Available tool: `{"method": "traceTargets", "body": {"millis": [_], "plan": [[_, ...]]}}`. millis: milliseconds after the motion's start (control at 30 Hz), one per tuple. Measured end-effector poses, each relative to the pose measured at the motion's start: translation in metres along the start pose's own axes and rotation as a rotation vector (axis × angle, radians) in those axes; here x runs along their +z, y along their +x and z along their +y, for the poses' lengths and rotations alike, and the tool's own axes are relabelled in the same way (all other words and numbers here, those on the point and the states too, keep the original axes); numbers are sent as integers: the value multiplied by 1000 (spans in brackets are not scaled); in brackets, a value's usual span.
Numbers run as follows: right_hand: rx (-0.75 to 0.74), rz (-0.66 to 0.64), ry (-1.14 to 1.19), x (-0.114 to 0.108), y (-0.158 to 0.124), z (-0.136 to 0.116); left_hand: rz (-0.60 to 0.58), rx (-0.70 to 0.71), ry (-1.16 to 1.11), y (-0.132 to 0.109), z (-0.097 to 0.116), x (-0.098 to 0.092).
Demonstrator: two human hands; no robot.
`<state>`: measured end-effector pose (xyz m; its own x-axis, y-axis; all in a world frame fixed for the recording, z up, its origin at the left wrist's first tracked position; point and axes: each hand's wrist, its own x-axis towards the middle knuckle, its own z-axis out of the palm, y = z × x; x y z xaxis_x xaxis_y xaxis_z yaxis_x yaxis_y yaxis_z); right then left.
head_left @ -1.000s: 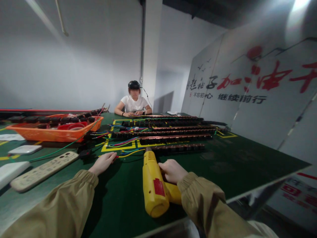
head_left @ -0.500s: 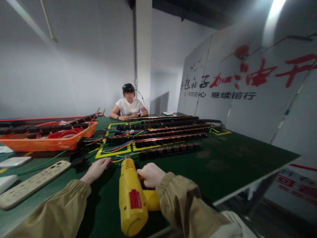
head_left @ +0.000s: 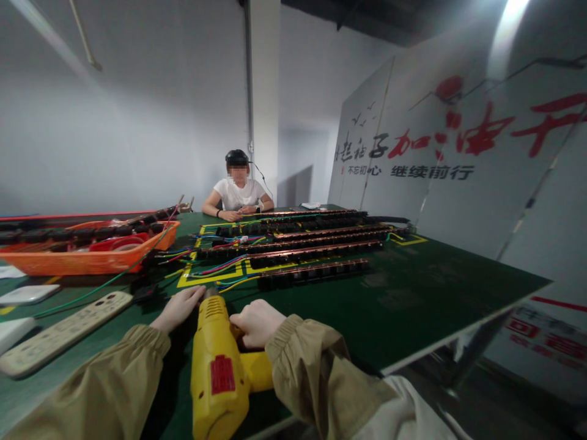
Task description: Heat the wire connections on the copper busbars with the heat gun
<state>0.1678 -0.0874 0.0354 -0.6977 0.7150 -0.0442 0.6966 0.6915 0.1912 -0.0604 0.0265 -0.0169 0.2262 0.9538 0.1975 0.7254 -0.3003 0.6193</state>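
My right hand (head_left: 259, 324) is wrapped round the handle of a yellow heat gun (head_left: 213, 379), whose nozzle points away from me. Close beside the nozzle, my left hand (head_left: 180, 307) has its fingers closed at the ends of thin coloured wires (head_left: 238, 283). The nozzle partly hides these fingertips and wire ends. The wires run right to the nearest black strip (head_left: 316, 273), which carries a copper-coloured bar along its top. Further back lie several similar strips (head_left: 316, 250) with coloured leads at their left ends.
An orange basket (head_left: 82, 264) of black parts stands at the left. Nearer lie a long power strip (head_left: 68, 333) and white flat objects (head_left: 30, 294). A green wire (head_left: 101, 287) crosses there. A co-worker (head_left: 238, 189) sits across the green table (head_left: 435, 293), whose right edge slants toward me.
The heat gun and my right hand have moved left, bringing the nozzle up to my left fingertips. My left hand stays almost in place.
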Motion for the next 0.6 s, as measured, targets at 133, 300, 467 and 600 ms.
{"method": "traceTargets", "body": {"millis": [133,300,467,600], "plan": [[-2,17,-6,2,-1,1,1,21,-18,-1,2,-1],[3,37,10,2,-2,2,-9,9,-24,-3,5,-2],[12,52,30,0,-6,4,-27,-22,-31,-4,6,-1],[50,64,45,1,-18,11,-38,-27,-54,-4,4,0]]}}
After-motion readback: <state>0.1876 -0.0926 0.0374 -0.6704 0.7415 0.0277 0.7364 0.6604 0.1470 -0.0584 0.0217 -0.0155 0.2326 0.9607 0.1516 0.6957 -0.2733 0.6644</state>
